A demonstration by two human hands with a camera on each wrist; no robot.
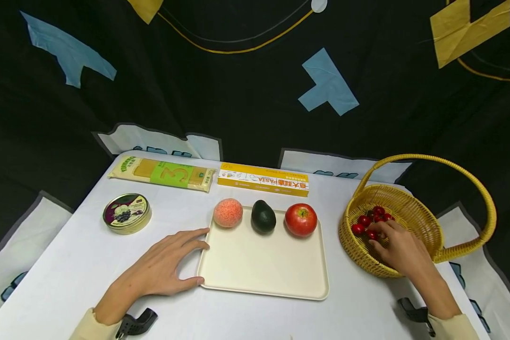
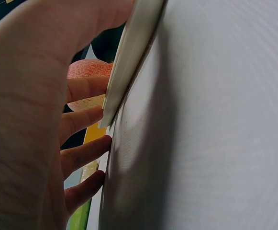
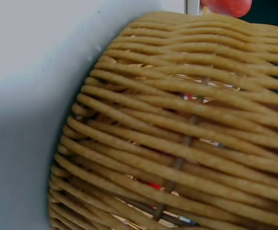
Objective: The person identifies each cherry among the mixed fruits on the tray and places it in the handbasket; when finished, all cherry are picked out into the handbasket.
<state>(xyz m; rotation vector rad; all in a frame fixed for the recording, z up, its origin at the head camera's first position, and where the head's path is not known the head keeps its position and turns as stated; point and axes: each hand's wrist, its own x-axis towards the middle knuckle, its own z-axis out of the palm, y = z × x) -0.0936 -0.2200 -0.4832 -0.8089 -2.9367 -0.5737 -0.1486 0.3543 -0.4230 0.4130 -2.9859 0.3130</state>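
My left hand (image 1: 163,264) rests at the left side of a cream tray (image 1: 263,269), thumb and fingertips at its rim, fingers spread and not curled round it. In the left wrist view, the fingers (image 2: 83,120) reach along the tray edge (image 2: 129,62). Along the tray's far side lie a pink, rough-skinned round fruit (image 1: 227,213), a dark avocado (image 1: 263,217) and a red apple (image 1: 301,220). My right hand (image 1: 401,248) reaches into a yellow wicker basket (image 1: 420,217) with several red cherries (image 1: 358,229). Its thumb and forefinger lie either side of one cherry; whether they grip it is unclear.
Behind the tray lie a pack of noodles (image 1: 165,173) and a yellow pasta box (image 1: 263,179). A round tin (image 1: 126,213) stands left on the white table (image 1: 68,274). The basket's tall handle (image 1: 471,179) arches over its right side. The basket wall fills most of the right wrist view.
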